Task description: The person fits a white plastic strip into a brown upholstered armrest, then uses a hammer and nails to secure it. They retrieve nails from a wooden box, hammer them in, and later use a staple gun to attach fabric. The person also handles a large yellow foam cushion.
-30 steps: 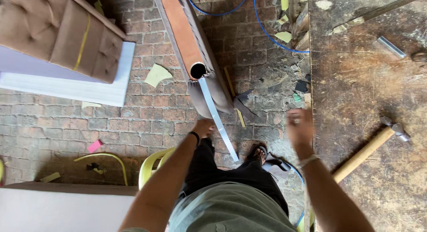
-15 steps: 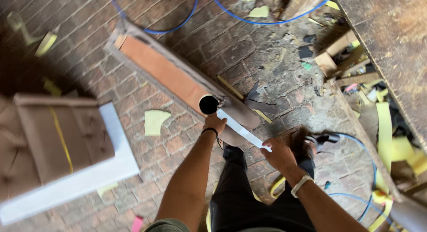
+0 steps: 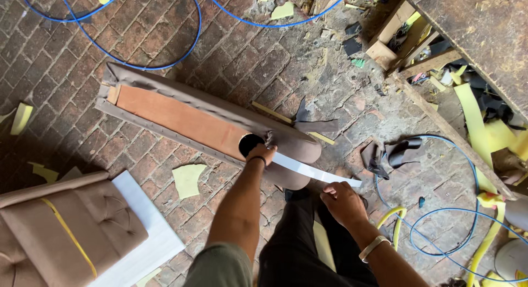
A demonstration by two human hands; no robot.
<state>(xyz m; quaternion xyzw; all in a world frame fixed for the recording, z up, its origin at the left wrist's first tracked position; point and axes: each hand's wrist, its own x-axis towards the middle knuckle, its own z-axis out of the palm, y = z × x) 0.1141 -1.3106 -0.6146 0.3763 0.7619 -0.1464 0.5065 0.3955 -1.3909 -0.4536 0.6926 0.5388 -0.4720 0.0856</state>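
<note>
Head view, looking straight down: left hand pinches one end of a white strip right at the dark round opening of the upholstered panel, fingers closed on it, thumb side pressed vs. the fabric edge. Right hand is closed round the strip's other end, knuckles up, pulling it out flat & taut toward the body. Strip runs diag. between both hands, across the rounded brown end of the panel.

Progress, judged from what shows: panel already has brown fabric wrapped round its long edges w/ a line of fixings along the near side; tan backing board still bare in the middle. Strip is laid against the rounded end only, not fixed anywhere I can see, so this looks like an early/mid step on that end — rest of the end is still uncovered by strip.

Pose: left arm near straight, reaching fwd & down, dark band at wrist. Right arm bent, elbow out, pale bracelet at wrist, hand near the knees.

Around: panel lies on brick floor; blue hose loops beyond it; yellow foam scrap beside it; tufted brown cushion on a white board lower left; worn wooden table top right.
</note>
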